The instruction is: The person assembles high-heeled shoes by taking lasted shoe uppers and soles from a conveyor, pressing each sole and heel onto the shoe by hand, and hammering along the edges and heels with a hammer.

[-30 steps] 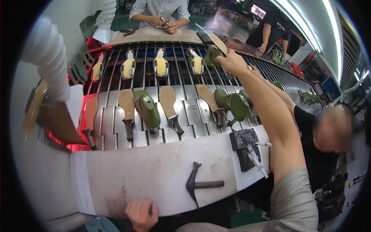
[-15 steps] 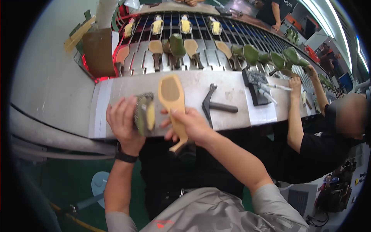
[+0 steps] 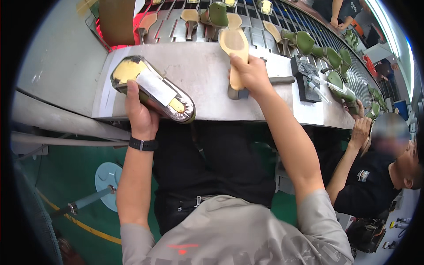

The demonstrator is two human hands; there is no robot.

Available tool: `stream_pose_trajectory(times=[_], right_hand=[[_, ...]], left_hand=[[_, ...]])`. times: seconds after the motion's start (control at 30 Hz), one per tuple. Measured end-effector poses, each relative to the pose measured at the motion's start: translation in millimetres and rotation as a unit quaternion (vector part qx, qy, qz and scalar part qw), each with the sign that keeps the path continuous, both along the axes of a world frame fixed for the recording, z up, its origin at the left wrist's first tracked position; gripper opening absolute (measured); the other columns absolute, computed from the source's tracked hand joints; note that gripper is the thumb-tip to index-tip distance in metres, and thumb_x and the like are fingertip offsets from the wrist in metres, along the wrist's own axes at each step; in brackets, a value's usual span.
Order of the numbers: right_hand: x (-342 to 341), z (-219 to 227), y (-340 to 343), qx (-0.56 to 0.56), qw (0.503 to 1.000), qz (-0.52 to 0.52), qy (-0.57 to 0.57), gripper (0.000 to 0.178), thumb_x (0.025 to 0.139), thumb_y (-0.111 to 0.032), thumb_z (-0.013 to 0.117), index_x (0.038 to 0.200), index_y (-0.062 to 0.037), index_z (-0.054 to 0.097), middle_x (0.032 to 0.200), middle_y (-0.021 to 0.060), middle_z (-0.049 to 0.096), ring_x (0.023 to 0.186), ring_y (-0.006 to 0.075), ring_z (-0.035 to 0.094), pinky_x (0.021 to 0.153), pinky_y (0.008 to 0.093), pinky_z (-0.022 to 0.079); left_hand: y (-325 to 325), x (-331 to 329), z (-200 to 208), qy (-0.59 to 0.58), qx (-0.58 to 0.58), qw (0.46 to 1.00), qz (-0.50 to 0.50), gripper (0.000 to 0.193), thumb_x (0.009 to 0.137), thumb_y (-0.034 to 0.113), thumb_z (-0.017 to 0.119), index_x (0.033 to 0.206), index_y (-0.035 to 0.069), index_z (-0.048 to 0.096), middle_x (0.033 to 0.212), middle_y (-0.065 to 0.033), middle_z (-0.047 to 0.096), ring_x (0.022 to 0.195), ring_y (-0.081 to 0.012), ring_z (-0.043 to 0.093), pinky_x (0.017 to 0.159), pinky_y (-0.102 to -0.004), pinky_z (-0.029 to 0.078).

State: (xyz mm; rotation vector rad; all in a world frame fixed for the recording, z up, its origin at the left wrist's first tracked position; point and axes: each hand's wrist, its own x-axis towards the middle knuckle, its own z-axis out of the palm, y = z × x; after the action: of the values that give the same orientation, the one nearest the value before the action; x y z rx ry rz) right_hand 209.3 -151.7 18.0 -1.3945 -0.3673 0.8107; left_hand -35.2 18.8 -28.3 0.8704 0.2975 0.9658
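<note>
Head view, where I follow both hands: the left hand (image 3: 142, 110) is spread wide around a green shoe on its last (image 3: 148, 84), thumb laid along the upturned underside, the other fingers hidden beneath. The shoe hangs over the bench (image 3: 198, 70) toward its near left corner, the broad yellow end toward the far edge and the narrow, pleated end reaching the near edge; I cannot tell whether it touches the surface. A white strip (image 3: 158, 89) lies lengthwise along the underside.

The right hand (image 3: 251, 75) is curled closely around the narrow middle of a tan sole (image 3: 234, 42), thumb across its face. I see its broad end raised toward the bench's far edge, the dark heel below.

Just beside that hand, a hammer (image 3: 281, 80) shows mainly its handle, its head largely covered. Farther right sit a black block (image 3: 304, 77) and syringes (image 3: 319, 92). Beyond the far edge, a slatted metal rack (image 3: 170, 33) carries heeled soles (image 3: 190, 21) and green shoes (image 3: 216, 15). At the bench's right end I see a co-worker's hand (image 3: 360, 132).
</note>
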Motion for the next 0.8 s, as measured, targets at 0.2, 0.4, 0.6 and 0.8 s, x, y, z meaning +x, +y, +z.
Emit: stream_pose_trajectory(times=[0.2,0.4,0.6,0.8], right_hand=[[12,-28,-1,-0.094,0.791,-0.16,-0.583,0.043,0.093,-0.027,0.077,0.121,0.0035,0.066,0.116,0.0188,0.07,0.105,0.0294,0.069,0.088,0.0387,0.056],[-1,-2,0,0.162,0.972,0.163,-0.046,0.059,0.11,-0.047,0.051,0.094,0.0062,0.07,0.07,0.0082,0.067,0.059,0.0162,0.059,0.062,0.0308,0.05],[-16,-10,19,0.018,0.989,0.044,-0.142,0.044,0.106,-0.036,0.062,0.08,-0.0003,0.062,0.05,-0.002,0.043,0.042,0.0082,0.036,0.042,0.0272,0.029],[-33,-34,-12,-0.011,0.877,-0.131,-0.463,0.029,0.094,-0.02,0.074,0.108,0.0047,0.067,0.107,0.0205,0.071,0.09,0.0267,0.069,0.081,0.0385,0.054]], left_hand=[[3,2,-6,0.026,0.059,0.998,0.011,0.074,0.107,0.063,0.046,0.148,0.001,0.047,0.132,-0.0197,0.065,0.117,-0.0272,0.066,0.1,-0.0416,0.054],[-3,5,8,0.035,0.06,0.997,-0.017,0.079,0.105,0.067,0.046,0.149,0.001,0.045,0.133,-0.0223,0.063,0.118,-0.029,0.065,0.1,-0.0414,0.055],[-3,4,12,0.011,0.02,0.999,-0.048,0.078,0.103,0.066,0.051,0.141,-0.001,0.052,0.125,-0.0199,0.068,0.113,-0.0281,0.068,0.099,-0.0419,0.055],[-8,9,19,0.006,-0.01,1.0,-0.027,0.081,0.1,0.069,0.053,0.143,0.0,0.052,0.127,-0.023,0.069,0.114,-0.0319,0.069,0.101,-0.0457,0.056]])
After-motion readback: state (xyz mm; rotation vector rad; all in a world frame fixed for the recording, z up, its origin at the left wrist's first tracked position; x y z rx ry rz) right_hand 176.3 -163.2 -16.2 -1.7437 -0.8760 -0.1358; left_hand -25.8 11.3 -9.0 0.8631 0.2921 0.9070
